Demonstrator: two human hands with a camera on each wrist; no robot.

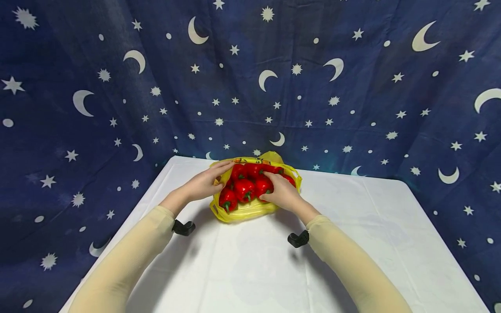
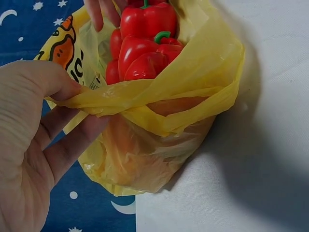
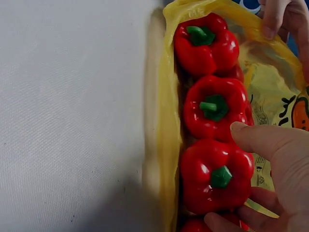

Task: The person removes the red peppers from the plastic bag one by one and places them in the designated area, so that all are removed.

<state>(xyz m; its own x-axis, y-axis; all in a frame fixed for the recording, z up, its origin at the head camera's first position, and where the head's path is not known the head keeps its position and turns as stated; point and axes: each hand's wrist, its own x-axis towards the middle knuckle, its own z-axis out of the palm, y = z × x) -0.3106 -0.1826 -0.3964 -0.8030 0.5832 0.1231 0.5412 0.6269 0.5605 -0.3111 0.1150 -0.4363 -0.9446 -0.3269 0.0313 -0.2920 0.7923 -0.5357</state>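
A yellow plastic bag (image 1: 250, 213) lies with its mouth open, filled with several glossy red bell peppers (image 1: 244, 190) with green stems. At the bag's left side, my left hand (image 1: 204, 184) pinches its rim between thumb and fingers, as the left wrist view shows. My right hand (image 1: 285, 192) reaches into the bag from the right. Its thumb and fingers span one red bell pepper (image 3: 216, 176), gripping it from both sides while it sits among the others. Beside that one, two more peppers stand in a row along the bag's near wall, stems facing up.
The bag rests at the far edge of a table with a white cloth (image 1: 250, 269). Behind it hangs a dark blue curtain (image 1: 242, 78) with moons and stars. A black wrist camera (image 1: 298, 239) juts out below the right sleeve, another (image 1: 183, 228) below the left.
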